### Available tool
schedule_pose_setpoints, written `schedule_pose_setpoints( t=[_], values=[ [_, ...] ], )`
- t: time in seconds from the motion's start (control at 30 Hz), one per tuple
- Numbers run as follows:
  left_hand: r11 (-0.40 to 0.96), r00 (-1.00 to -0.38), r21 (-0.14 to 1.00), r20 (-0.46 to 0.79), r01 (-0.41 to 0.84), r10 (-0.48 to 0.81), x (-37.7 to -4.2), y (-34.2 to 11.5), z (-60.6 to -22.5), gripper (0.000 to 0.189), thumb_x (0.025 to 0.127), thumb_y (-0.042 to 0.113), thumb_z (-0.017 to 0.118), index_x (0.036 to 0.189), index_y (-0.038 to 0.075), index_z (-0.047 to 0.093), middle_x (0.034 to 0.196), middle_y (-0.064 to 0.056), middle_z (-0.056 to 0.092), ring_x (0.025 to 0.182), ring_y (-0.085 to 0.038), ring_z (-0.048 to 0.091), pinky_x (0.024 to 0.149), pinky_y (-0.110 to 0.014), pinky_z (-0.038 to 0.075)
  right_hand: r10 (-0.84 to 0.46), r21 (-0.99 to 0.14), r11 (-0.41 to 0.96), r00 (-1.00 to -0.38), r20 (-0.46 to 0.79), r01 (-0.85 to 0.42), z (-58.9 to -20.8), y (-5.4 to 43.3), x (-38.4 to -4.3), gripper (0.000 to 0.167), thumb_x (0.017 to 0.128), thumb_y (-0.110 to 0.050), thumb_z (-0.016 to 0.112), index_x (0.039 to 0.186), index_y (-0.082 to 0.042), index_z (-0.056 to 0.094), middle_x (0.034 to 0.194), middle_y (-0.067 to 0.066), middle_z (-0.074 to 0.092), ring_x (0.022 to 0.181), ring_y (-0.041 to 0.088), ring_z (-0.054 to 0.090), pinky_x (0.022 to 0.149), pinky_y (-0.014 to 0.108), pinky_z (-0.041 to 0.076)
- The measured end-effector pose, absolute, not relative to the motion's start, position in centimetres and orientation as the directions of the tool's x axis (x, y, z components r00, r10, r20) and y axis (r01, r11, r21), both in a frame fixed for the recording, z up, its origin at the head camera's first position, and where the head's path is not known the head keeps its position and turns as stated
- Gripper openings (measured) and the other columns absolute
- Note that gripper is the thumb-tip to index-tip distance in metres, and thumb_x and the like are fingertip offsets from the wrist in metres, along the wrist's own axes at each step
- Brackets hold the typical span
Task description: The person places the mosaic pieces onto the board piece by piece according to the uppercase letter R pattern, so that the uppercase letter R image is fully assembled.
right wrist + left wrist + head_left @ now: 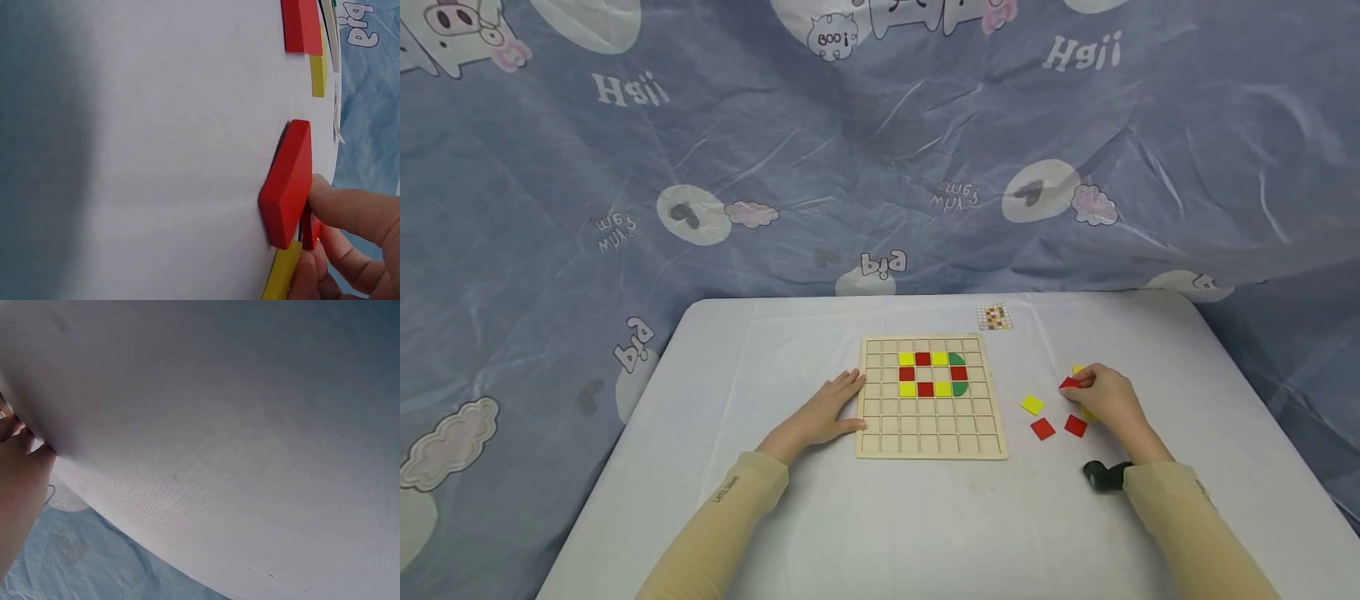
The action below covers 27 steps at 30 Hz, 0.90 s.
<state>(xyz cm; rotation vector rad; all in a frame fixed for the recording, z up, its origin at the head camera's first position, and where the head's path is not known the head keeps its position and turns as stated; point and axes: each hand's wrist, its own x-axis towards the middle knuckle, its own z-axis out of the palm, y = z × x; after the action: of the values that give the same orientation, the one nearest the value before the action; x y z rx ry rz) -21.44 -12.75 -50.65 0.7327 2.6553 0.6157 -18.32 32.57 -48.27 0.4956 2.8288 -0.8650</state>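
- Red tile (1070, 382) was pinched between the thumb and fingertips of the right hand (1108, 400), over the white table (737, 358), to the right of the wooden grid board (932, 425).
- Right forearm, in a beige sleeve (1187, 525), reached forward from the lower right and slanted inward; the hand's back faced up and its fingers bent leftward.
- In the right wrist view, the thumb lay near a separate red tile in the foreground, and the other fingers curled beneath the pinched piece.
- Left hand (827, 410) was flat and relaxed, gripping nothing. Its fingers stretched toward the board's left edge and touched it, the thumb spread apart, nearer the lower corner.
- Around the right hand lay 2 more red tiles (1042, 428) and 3 yellow tiles (1032, 404), 2 of them partly hidden by that hand.
- On the board, 4 yellow squares (906, 359), 4 red squares (922, 359) and 2 rounded green pieces (959, 388) formed a ring.
- Beyond the board lay a small patterned card (994, 317); a black object (1103, 477) sat beside the right cuff.
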Motion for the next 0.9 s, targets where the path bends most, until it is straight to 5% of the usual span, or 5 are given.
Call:
schedule_pose_setpoints(
  t=[0.27, 0.9],
  values=[
    [0.774, -0.816, 0.483, -0.187, 0.408, 0.547, -21.3, -12.8, -50.5, 0.085, 0.092, 0.043, 0.066, 0.157, 0.010, 0.023, 0.166, -0.008, 0.015, 0.155, -0.026, 0.009, 0.126, -0.046, 0.010, 0.214, -0.589, 0.770, -0.969, -0.124, 0.245, -47.7, 31.2, -18.3, 0.034, 0.086, -0.019, 0.076, 0.107, 0.004, 0.061, 0.092, 0.016, 0.063, 0.081, 0.026, 0.055, 0.062, 0.025, 0.046],
    [0.779, -0.817, 0.477, -0.190, 0.407, 0.544, -21.5, -12.7, -50.7, 0.085, 0.092, 0.043, 0.066, 0.157, 0.011, 0.024, 0.166, -0.008, 0.016, 0.154, -0.026, 0.009, 0.126, -0.046, 0.011, -0.126, -0.802, 0.597, -0.988, -0.090, -0.003, -47.0, 16.2, -19.3, 0.016, 0.084, -0.014, 0.078, 0.098, -0.009, 0.071, 0.091, 0.004, 0.071, 0.077, 0.014, 0.066, 0.069, 0.025, 0.054]
  ],
)
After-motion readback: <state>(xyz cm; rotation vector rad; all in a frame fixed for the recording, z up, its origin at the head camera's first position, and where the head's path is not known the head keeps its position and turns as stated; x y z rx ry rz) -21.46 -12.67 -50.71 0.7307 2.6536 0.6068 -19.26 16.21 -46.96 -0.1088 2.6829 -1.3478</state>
